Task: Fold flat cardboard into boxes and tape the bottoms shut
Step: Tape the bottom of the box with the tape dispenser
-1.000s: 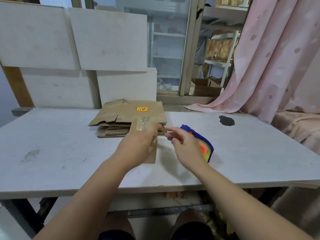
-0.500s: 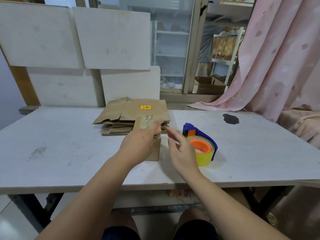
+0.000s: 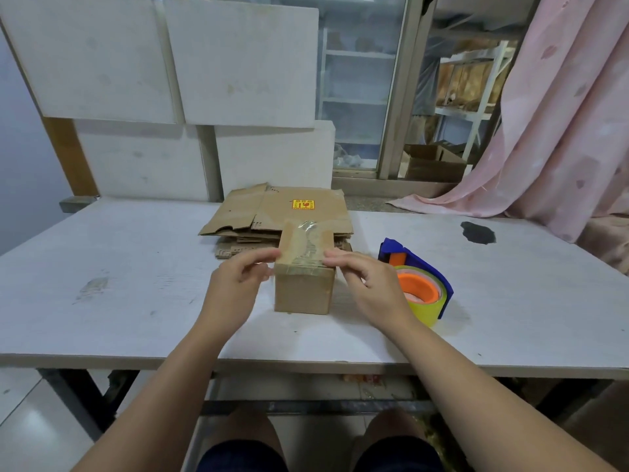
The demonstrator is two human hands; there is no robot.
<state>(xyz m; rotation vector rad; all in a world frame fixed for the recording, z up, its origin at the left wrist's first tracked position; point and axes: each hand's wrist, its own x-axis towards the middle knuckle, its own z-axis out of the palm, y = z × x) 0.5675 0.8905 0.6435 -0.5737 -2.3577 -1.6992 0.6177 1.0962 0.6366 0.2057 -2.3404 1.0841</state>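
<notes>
Your left hand (image 3: 238, 287) sits at centre frame, fingers bent, and grips the upper left edge of the box (image 3: 303, 289). The fingertips (image 3: 272, 256) touch the taped top right at the corner. Your right hand (image 3: 371, 289) mirrors it on the other side, fingers curled onto the upper right edge, holding the box. The thumbs are not clear in this view, so I can't tell whether they press the side walls.

The box is small, brown and folded up, and stands on the table (image 3: 119, 284) just below the middle of the frame, between your two hands. Clear tape (image 3: 306, 243) runs across its top face and down over the near edge. The tape looks wrinkled and shiny.

Right behind the box, towards the top of the frame, lies a stack of flat cardboard (image 3: 272, 212), with a yellow and red sticker (image 3: 303, 204) on the top sheet. The box touches or nearly touches the stack's near edge.

The tape dispenser (image 3: 420, 284) lies just right of your right hand, blue with an orange core and a yellow roll. A dark stain (image 3: 477, 232) marks the table at right. White panels (image 3: 170, 80) lean at upper left, and a pink curtain (image 3: 561, 114) hangs at upper right.
</notes>
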